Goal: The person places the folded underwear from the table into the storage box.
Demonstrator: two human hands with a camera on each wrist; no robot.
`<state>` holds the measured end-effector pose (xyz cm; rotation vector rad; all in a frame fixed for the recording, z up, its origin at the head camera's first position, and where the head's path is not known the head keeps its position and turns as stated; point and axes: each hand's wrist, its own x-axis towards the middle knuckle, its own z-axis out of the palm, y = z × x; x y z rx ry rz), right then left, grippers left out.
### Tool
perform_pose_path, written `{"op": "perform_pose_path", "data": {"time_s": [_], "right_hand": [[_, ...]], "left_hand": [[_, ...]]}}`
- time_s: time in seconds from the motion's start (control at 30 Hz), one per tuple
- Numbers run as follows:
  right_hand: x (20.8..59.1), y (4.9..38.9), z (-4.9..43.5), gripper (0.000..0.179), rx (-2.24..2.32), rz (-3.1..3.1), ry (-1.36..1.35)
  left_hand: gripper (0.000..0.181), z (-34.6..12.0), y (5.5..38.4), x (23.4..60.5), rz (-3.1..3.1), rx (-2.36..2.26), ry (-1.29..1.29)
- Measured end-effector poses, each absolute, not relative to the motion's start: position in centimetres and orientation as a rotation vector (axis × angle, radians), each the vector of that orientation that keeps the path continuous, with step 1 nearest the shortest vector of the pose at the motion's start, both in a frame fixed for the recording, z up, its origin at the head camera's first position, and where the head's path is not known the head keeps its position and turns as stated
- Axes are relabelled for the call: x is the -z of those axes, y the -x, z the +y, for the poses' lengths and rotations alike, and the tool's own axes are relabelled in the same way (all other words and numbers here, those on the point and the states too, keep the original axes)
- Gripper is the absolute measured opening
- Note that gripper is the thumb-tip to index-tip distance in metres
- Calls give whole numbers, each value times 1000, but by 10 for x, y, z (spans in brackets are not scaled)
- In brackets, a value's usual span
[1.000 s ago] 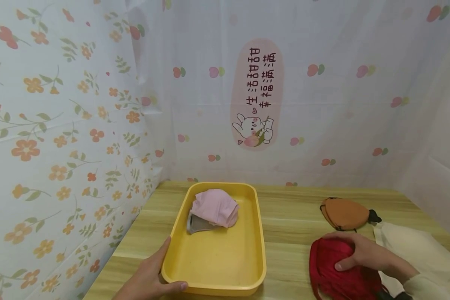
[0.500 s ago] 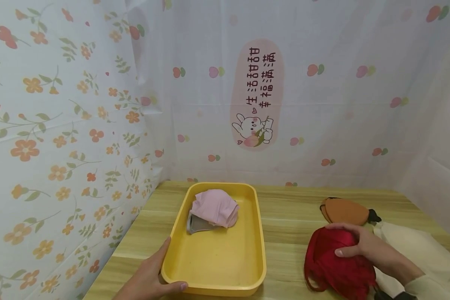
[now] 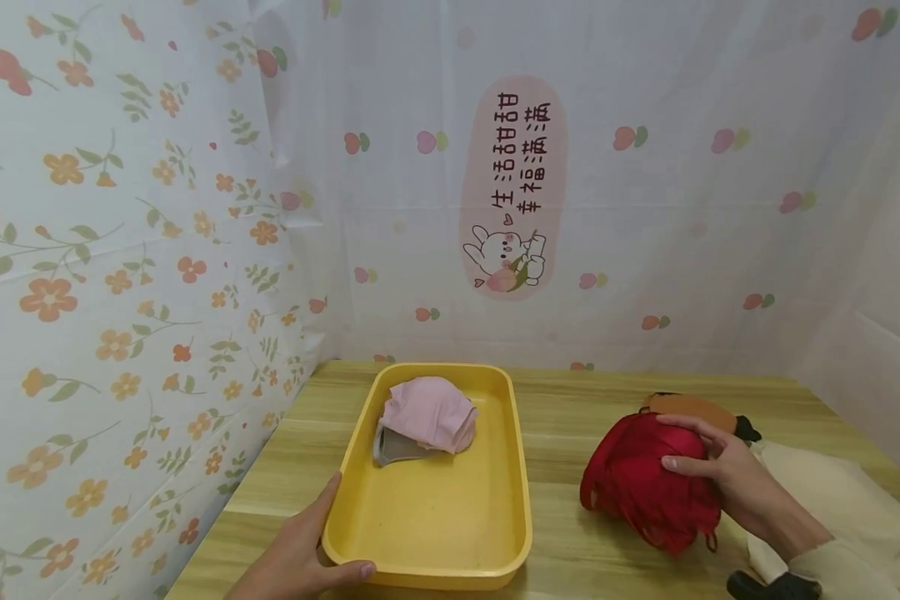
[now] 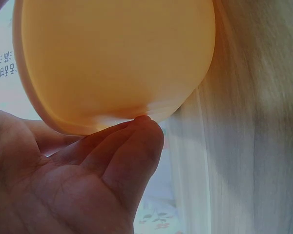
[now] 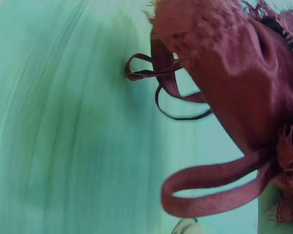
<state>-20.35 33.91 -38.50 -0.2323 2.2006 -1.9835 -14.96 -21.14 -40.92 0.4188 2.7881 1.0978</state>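
My left hand (image 3: 300, 546) grips the near left corner of a yellow plastic tray (image 3: 521, 467), thumb at the front rim and fingers along the left side. In the left wrist view its fingertips press against the tray's wall (image 4: 117, 63). A bundled red satin garment (image 3: 637, 475) with thin straps and fringed trim hangs in my right hand (image 3: 720, 475), pinched between thumb and fingers, to the right of the tray. The right wrist view shows the garment (image 5: 244, 83) with its loops dangling over the table. Inside the tray lie a folded pink garment (image 3: 431, 414) and a grey one (image 3: 401, 447) partly beneath it.
Behind my right hand lies an orange-brown garment (image 3: 690, 410) with black trim, partly covered by the red one. A cream cloth (image 3: 832, 492) spreads under my right forearm. Patterned curtains (image 3: 645, 250) stand around the wooden table (image 3: 570, 400).
My right hand has lifted the red garment and carried it leftward and away from me, off the cream cloth. The left hand and tray have stayed in place.
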Motion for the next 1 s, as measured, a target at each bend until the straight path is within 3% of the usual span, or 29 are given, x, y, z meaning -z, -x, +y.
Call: {"op": "perform_pose_path", "data": {"time_s": [0.53, 1.0], "right_hand": [[362, 214, 303, 47, 2306, 2084, 6], [343, 224, 274, 45, 2378, 1988, 28]], "left_hand": [[116, -210, 148, 409, 2815, -1087, -429], [117, -210, 148, 407, 2792, -1101, -415]]}}
